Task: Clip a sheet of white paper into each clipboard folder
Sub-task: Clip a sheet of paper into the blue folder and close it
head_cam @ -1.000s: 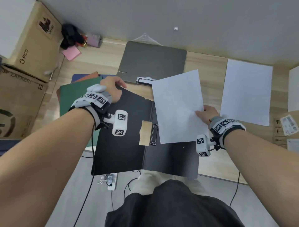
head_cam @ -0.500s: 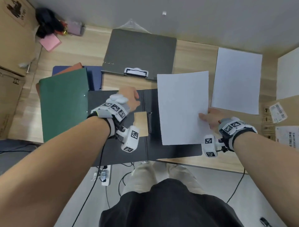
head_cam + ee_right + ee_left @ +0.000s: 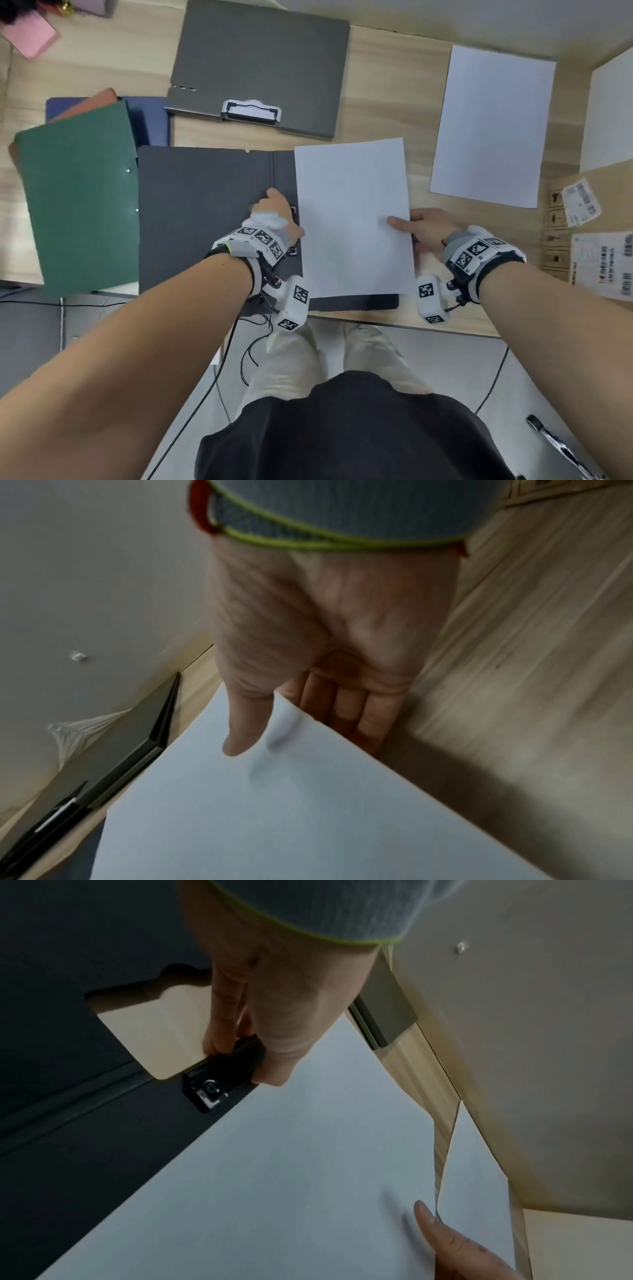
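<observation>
A black clipboard folder (image 3: 205, 219) lies open at the near edge of the wooden worktop (image 3: 387, 85). The left hand (image 3: 274, 219) pinches its black clip (image 3: 219, 1080) at the spine, fingers on one side and thumb on the other. The right hand (image 3: 424, 229) pinches the right edge of a white paper sheet (image 3: 352, 216), thumb on top and fingers beneath; the sheet lies over the folder's right half, its left edge just beside the clip. A closed grey folder (image 3: 260, 65) lies farther back, a green folder (image 3: 78, 195) at left, a second white sheet (image 3: 489, 126) at right.
</observation>
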A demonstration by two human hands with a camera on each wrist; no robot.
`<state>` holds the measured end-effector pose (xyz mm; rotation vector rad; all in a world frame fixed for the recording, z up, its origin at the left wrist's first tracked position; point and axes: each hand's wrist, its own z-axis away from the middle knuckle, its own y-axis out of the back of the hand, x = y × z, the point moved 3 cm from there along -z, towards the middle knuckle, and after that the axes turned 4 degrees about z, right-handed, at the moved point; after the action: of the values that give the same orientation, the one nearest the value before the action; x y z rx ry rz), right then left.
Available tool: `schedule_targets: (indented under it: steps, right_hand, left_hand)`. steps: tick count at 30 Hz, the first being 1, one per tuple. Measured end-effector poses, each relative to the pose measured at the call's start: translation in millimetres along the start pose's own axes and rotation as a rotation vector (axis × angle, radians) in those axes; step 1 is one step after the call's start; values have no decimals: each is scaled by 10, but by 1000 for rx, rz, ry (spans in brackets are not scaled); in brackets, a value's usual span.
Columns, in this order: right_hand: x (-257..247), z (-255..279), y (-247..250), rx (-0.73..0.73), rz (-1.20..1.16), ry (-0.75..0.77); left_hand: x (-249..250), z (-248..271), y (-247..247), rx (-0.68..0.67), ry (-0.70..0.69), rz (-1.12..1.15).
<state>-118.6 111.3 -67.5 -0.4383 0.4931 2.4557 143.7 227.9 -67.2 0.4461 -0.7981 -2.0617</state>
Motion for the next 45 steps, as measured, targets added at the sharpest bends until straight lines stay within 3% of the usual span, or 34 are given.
schedule_targets:
  steps: [12, 20, 29, 45]
  right_hand:
    - [-82, -35, -330, 53, -52, 64]
    - [-30, -80, -378, -1, -38, 68]
    - [-1, -125, -496, 29, -179, 37]
    - [31, -150, -482, 12, -1, 32]
  left_hand:
    - [-249, -24, 111, -101, -39, 218]
    - [-387, 6, 151, -210, -71, 564]
    - [-390, 10, 161, -212, -67, 615]
    - [-401, -61, 107, -200, -50, 603]
